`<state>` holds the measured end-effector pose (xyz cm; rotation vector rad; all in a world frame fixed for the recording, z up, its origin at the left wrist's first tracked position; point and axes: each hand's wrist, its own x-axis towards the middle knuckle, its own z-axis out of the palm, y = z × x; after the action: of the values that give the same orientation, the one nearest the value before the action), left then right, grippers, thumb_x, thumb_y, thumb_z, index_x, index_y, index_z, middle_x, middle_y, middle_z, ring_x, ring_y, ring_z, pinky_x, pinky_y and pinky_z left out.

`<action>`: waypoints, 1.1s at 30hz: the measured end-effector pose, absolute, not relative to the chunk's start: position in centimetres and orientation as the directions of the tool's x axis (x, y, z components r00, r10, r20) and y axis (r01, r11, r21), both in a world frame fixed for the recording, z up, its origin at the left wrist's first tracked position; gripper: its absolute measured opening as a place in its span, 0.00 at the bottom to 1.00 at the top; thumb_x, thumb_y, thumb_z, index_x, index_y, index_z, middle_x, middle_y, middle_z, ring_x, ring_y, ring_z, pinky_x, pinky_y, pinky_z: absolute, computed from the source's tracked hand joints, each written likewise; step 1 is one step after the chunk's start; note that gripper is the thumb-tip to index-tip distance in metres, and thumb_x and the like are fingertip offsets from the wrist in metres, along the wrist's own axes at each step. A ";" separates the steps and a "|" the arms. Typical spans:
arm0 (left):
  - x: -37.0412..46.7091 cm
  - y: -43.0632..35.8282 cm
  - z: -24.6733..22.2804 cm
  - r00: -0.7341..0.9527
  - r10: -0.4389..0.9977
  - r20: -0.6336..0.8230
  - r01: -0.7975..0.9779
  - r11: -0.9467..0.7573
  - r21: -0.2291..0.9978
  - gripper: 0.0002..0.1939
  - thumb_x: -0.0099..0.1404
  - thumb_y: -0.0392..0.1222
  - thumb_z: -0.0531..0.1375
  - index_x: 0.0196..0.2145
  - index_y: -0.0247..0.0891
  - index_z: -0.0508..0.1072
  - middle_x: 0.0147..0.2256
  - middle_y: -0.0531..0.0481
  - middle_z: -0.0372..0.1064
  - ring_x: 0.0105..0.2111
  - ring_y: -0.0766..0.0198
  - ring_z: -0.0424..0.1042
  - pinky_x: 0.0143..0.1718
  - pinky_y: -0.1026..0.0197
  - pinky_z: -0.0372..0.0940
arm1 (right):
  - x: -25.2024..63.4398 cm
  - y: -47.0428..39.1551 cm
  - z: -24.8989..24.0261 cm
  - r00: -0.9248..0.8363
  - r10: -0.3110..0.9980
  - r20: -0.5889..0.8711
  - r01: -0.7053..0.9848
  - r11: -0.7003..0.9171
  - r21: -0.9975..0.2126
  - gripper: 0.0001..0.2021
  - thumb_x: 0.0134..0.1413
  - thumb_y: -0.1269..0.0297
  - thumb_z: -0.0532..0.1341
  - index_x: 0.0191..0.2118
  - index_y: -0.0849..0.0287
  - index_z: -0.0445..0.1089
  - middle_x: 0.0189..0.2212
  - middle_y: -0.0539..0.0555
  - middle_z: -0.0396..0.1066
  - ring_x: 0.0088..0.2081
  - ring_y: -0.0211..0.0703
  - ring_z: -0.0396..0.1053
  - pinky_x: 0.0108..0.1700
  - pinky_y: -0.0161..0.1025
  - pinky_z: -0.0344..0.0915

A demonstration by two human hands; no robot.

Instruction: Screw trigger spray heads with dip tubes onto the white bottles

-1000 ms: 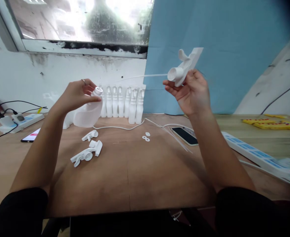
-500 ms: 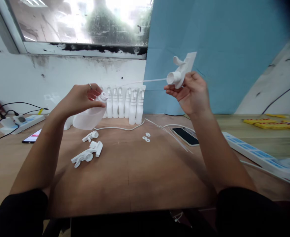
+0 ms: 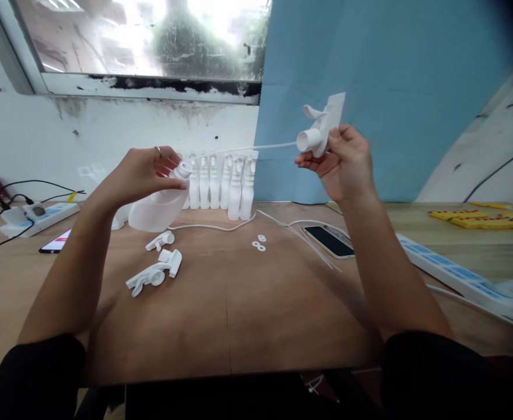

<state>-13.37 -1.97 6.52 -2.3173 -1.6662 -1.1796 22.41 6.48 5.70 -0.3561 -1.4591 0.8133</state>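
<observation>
My left hand (image 3: 145, 169) grips a translucent white bottle (image 3: 158, 209) by its neck, tilted with the open mouth up and to the right. In my right hand (image 3: 348, 157) is a white spray head (image 3: 322, 128), pinched between thumb and fingers. A long thin tube (image 3: 256, 146) runs left from the spray head's collar, and its far end is near the bottle mouth; whether it has entered cannot be made out. Loose white spray heads (image 3: 155, 274) lie on the table below the bottle.
Several white spray bottles (image 3: 234, 186) stand against the wall. Small white rings (image 3: 259, 246), loose tubes (image 3: 309, 242) and a phone (image 3: 329, 242) lie on the table (image 3: 256, 326). Power strips sit left (image 3: 49, 219) and right (image 3: 457, 277). Yellow packets (image 3: 479, 221) lie far right.
The tube's far end has dropped slightly, closer to the bottle mouth. My right hand and the spray head have shifted a little. My left hand and the bottle have barely moved.
</observation>
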 end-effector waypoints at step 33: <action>-13.6 -1.8 6.4 0.113 0.783 0.611 0.827 -0.415 0.379 0.24 0.48 0.55 0.69 0.40 0.43 0.75 0.35 0.49 0.75 0.40 0.53 0.75 0.42 0.57 0.68 | 23.7 5.9 6.2 -0.156 0.612 0.776 -0.177 0.755 -0.631 0.15 0.47 0.53 0.68 0.34 0.51 0.62 0.25 0.47 0.74 0.20 0.41 0.68 0.25 0.43 0.64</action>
<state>-13.57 -1.84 6.44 -2.3010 -1.6668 -1.2027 23.71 5.86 6.21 -0.3593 -1.5863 0.7159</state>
